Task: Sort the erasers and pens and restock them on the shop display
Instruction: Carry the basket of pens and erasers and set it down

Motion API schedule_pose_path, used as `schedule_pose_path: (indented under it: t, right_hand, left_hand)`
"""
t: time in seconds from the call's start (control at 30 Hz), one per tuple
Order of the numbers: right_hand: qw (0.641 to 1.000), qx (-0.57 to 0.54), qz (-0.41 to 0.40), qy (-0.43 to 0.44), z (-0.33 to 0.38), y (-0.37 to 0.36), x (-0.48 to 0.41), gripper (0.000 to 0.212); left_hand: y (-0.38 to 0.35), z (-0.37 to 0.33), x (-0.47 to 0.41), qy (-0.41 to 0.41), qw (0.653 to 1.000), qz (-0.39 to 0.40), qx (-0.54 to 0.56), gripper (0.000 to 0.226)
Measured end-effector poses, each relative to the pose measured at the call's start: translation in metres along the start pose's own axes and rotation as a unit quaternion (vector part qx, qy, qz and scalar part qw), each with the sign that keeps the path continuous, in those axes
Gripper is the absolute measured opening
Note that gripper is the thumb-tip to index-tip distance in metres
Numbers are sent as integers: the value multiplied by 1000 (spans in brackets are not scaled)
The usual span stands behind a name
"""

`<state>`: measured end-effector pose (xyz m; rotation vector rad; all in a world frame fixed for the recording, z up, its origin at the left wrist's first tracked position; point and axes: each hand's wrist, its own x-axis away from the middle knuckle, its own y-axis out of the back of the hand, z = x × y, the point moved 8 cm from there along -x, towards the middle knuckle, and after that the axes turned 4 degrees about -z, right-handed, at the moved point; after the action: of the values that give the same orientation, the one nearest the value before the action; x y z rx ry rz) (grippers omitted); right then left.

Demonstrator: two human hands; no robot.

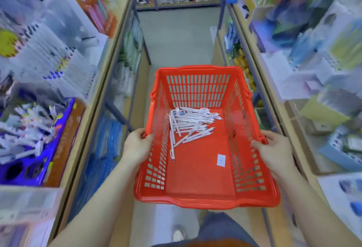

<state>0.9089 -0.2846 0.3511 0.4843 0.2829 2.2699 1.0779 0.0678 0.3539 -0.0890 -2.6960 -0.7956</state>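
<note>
Currently left hand (137, 145) and right hand (274, 148) each grip a side rim of the red slotted plastic basket (205, 202) — stiff, light. Between them, white plastic pens (191, 124) lie loose — likely to roll; one small white eraser (221, 160).

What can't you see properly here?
Head view:
- Shelf goods: smeared by motion blur.
- White slip in the basket: too small to name.
- Pens: print too small.
- Left hand, right hand: fingers partly behind basket walls.
</note>
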Motion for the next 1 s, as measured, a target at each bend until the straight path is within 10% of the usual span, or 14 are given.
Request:
schedule_pose_path:
  t: [1.0]
  right_hand:
    - [993, -24, -94, -69, 354, -352, -746, 21]
  left_hand:
    - [-119, -459, -807, -22, 995, -18, 97, 34]
